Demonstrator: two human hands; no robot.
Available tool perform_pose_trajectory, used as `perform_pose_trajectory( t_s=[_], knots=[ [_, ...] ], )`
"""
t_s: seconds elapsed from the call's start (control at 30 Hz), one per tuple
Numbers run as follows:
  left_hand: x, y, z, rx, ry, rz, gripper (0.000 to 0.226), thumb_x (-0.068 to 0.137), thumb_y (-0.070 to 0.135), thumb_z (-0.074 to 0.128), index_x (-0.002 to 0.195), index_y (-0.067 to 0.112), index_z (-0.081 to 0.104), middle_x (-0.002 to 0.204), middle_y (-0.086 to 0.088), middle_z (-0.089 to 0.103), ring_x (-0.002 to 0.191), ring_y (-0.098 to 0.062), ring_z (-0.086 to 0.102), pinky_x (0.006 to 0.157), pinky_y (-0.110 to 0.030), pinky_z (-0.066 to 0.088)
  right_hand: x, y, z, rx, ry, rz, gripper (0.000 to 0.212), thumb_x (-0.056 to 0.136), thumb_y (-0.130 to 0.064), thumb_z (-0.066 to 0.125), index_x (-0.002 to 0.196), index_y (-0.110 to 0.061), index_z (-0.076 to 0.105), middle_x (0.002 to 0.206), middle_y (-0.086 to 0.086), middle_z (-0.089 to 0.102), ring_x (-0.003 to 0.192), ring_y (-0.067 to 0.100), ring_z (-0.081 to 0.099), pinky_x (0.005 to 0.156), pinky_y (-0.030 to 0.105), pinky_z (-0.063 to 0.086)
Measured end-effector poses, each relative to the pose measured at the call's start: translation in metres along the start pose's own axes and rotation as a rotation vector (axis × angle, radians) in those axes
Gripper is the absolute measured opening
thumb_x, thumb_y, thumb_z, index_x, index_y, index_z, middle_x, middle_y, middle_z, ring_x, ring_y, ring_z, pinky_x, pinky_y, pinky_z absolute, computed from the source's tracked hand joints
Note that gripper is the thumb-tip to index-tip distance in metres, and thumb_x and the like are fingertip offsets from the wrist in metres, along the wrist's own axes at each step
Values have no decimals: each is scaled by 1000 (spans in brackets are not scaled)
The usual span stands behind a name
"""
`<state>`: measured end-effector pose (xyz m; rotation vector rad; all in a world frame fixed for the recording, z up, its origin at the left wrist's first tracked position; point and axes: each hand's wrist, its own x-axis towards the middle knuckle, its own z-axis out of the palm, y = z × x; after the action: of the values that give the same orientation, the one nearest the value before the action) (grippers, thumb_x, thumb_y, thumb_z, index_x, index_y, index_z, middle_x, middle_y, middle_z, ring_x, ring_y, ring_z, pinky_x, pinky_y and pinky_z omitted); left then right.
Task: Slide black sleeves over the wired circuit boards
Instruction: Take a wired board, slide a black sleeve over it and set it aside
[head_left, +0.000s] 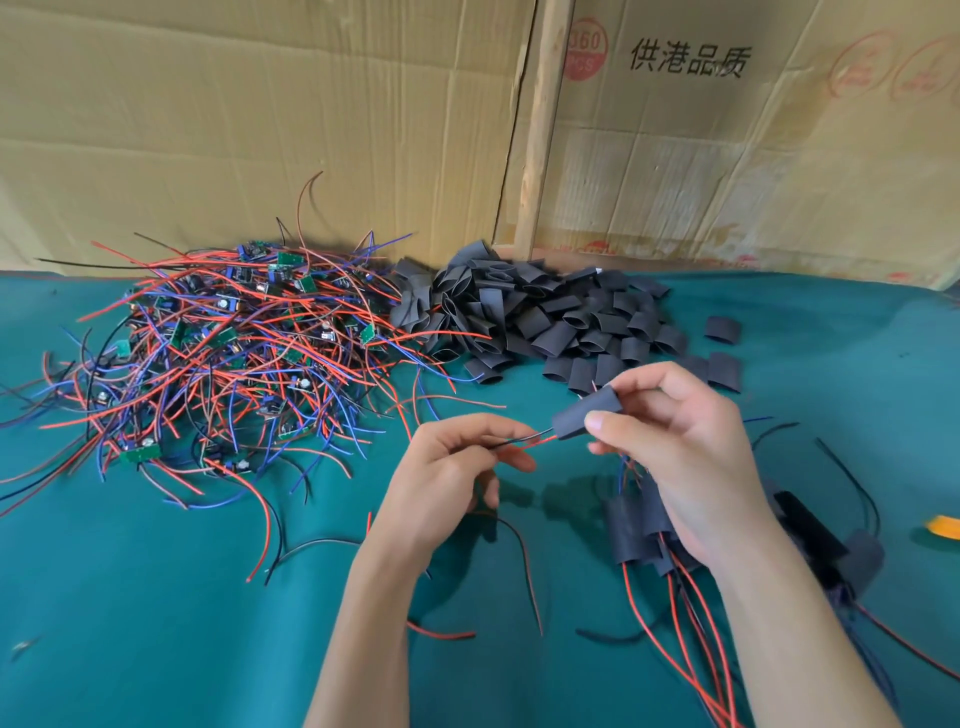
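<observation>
Cardboard (260, 130) walls stand behind your green cloth (156, 597), where the big tangle of bare wired boards (228, 353) at the left and the heap of loose black sleeves (524, 317) beside it say most of the job is still ahead. Only a small bunch of finished sleeved boards (639, 530) lies under your right wrist. Your right hand (685, 457) pinches one sleeve (587, 413) between thumb and fingers, while your left hand (452, 478) pinches the red and black wires (530, 441) coming out of its end, so this one looks nearly seated.
</observation>
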<state>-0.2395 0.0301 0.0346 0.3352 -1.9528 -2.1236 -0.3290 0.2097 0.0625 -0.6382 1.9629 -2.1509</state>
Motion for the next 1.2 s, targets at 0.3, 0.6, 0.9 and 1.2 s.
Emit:
perform_pose_trajectory(
  t_s=[0.3, 0.6, 0.9, 1.2],
  knots=[
    [-2, -2, 4, 34, 11, -18, 40, 80, 10, 38, 111, 28, 55, 74, -23, 67, 41, -24, 50, 37, -17, 26, -5, 19, 39, 213, 12, 186, 68, 55, -17, 86, 118, -23, 60, 72, -2, 70, 66, 16, 65, 62, 26, 51],
    [-4, 2, 7, -106, -143, -57, 48, 82, 39, 35, 127, 47, 50, 85, -22, 71, 55, -31, 63, 37, -16, 27, -10, 20, 47, 45, -320, 182, 34, 71, -21, 84, 105, -21, 78, 71, 5, 69, 48, 20, 51, 46, 24, 36],
    [-4, 5, 16, -223, -53, -144, 41, 98, 66, 35, 118, 42, 62, 106, -9, 75, 66, -24, 65, 41, -25, 40, -10, 26, 48, 24, -213, 122, 15, 80, -13, 78, 95, -13, 82, 83, 32, 70, 62, 22, 52, 59, 29, 42],
    [-2, 1, 8, -354, -92, -157, 44, 83, 18, 64, 125, 7, 60, 108, -23, 64, 87, -33, 68, 82, -41, 60, -4, 24, 40, 208, 81, 121, 18, 85, 1, 75, 79, -15, 82, 74, 6, 74, 59, 14, 57, 55, 20, 47]
  ],
)
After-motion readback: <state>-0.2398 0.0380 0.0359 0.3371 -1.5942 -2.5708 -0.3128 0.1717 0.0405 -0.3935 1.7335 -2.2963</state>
